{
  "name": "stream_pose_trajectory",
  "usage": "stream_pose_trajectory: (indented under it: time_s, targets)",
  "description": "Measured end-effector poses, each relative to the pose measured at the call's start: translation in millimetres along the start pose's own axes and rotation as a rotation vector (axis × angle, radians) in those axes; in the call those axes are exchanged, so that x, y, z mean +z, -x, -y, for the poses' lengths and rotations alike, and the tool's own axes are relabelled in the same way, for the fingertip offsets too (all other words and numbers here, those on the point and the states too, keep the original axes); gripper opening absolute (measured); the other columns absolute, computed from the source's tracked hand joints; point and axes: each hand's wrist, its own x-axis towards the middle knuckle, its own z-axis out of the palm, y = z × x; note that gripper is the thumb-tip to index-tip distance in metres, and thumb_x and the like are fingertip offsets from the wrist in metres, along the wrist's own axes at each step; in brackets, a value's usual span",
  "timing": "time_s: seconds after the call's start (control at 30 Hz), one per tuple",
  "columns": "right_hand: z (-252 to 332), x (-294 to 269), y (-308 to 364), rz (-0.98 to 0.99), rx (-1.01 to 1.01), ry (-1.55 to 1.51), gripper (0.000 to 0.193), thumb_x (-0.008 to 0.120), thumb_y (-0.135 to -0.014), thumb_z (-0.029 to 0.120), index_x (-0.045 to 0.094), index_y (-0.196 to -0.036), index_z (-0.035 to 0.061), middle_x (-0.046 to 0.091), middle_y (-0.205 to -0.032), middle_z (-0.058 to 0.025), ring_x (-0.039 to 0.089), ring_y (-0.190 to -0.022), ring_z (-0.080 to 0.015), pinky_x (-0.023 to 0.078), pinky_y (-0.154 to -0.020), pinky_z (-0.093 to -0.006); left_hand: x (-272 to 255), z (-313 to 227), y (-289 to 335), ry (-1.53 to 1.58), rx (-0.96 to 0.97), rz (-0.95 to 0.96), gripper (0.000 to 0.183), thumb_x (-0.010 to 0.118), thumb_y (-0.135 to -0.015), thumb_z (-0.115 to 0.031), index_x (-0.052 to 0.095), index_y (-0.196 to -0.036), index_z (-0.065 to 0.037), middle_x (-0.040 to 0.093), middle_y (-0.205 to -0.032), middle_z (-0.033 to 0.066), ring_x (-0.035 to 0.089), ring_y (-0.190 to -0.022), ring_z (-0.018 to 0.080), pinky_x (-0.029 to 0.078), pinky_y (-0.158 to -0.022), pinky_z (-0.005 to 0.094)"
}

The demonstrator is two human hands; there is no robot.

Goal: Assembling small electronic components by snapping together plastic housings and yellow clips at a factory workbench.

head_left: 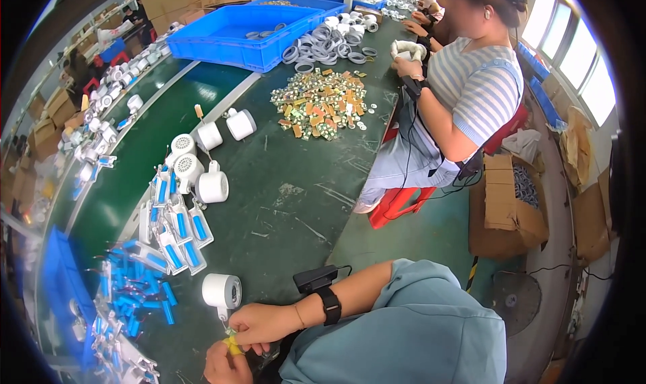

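Observation:
My left hand and my right hand meet at the bench's near edge, fingers closed together. A thin, bright yellow strip, which looks like tape, is pinched between them. Beside it a small green bit shows at my right fingertips; its kind is too small to tell. Just beyond my right hand a white round fan-like housing lies on its side, its small white stem pointing toward my fingers. Blue cylindrical battery cells are heaped to the left. White handle shells with blue cells inside lie beyond them.
Several white housings stand farther up the green bench. Beyond are a pile of small circuit boards, grey rings and a blue bin. A co-worker sits on the right; a conveyor runs left.

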Motion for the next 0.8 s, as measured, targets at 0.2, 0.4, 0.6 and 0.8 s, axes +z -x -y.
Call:
stream_pose_trajectory:
  time_s: [0.2,0.4,0.6,0.8]
  targets:
    - [-2,5,3,0.023,-0.056,0.089,0.015,0.054,-0.092,0.012,0.053,-0.090,-0.0032,0.066,-0.071,-0.0106,0.066,-0.056,-0.0153,0.053,-0.047,-0.0272,8,40,29,0.420,-0.508,0.070,0.010,0.060,-0.088,0.003,0.066,-0.096,0.001,0.063,-0.077,0.0022,0.058,-0.063,0.0075,0.047,-0.056,0.0213]
    - [-16,-6,3,0.032,-0.060,0.077,0.013,0.049,-0.097,0.009,0.056,-0.103,0.0002,0.066,-0.083,-0.0077,0.066,-0.069,-0.0121,0.055,-0.062,-0.0275,10,29,11,0.592,-0.637,0.058,0.016,0.061,-0.082,0.007,0.064,-0.097,0.003,0.062,-0.078,0.0000,0.054,-0.069,0.0038,0.045,-0.061,0.0200]
    - [2,-10,12,0.095,0.028,-0.006,0.015,0.047,-0.100,0.005,0.057,-0.108,-0.0016,0.065,-0.092,-0.0059,0.064,-0.077,-0.0105,0.054,-0.068,-0.0249,15,18,14,0.700,-0.614,-0.031,0.019,0.059,-0.083,0.009,0.062,-0.100,0.003,0.063,-0.087,-0.0011,0.057,-0.075,0.0028,0.045,-0.066,0.0181]
    - [9,-7,12,0.083,0.034,0.104,0.012,0.047,-0.100,0.005,0.056,-0.103,-0.0014,0.065,-0.090,-0.0057,0.065,-0.074,-0.0097,0.054,-0.064,-0.0237,14,12,13,0.551,-0.542,-0.030,0.017,0.061,-0.082,0.009,0.062,-0.098,0.003,0.063,-0.084,-0.0005,0.057,-0.072,0.0026,0.044,-0.062,0.0179]
